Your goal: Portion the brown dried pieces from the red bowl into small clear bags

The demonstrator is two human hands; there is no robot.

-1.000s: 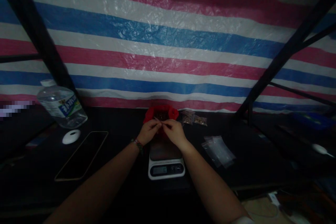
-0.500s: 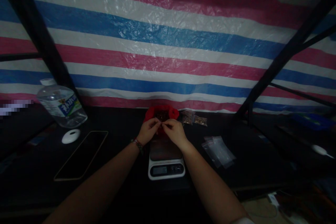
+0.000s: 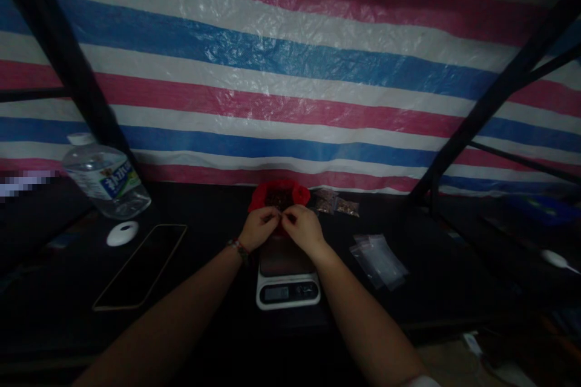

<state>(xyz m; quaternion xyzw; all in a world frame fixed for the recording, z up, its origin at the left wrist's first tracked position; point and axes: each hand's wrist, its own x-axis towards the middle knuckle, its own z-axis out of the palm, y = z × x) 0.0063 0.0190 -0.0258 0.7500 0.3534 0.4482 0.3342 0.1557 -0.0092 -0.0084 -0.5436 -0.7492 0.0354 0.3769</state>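
My left hand (image 3: 260, 227) and my right hand (image 3: 302, 228) meet fingertip to fingertip, both closed in a pinch. Whatever lies between the fingers is too small and dark to make out. Just beyond them sits a red bag (image 3: 259, 196), its mouth rolled back, filled with dark brown bits (image 3: 279, 196). Below my hands is a white kitchen scale (image 3: 288, 293) with a dark plate, its display facing me. To the right of the red bag lie several small filled clear packets (image 3: 347, 207). Flat clear zip bags (image 3: 380, 261) rest to the right of the scale.
On the left are a large clear bottle (image 3: 106, 178), a white mouse-shaped object (image 3: 122, 233) and a phone (image 3: 141, 267) on the black table (image 3: 213, 320). Slanted dark frame bars (image 3: 77, 84) stand at both sides. Behind hangs a striped plastic sheet (image 3: 290, 91).
Both hands stay nearly in place, with a small shift of the fingers at the pinch. The view has tilted very slightly; the objects on the table have not moved.
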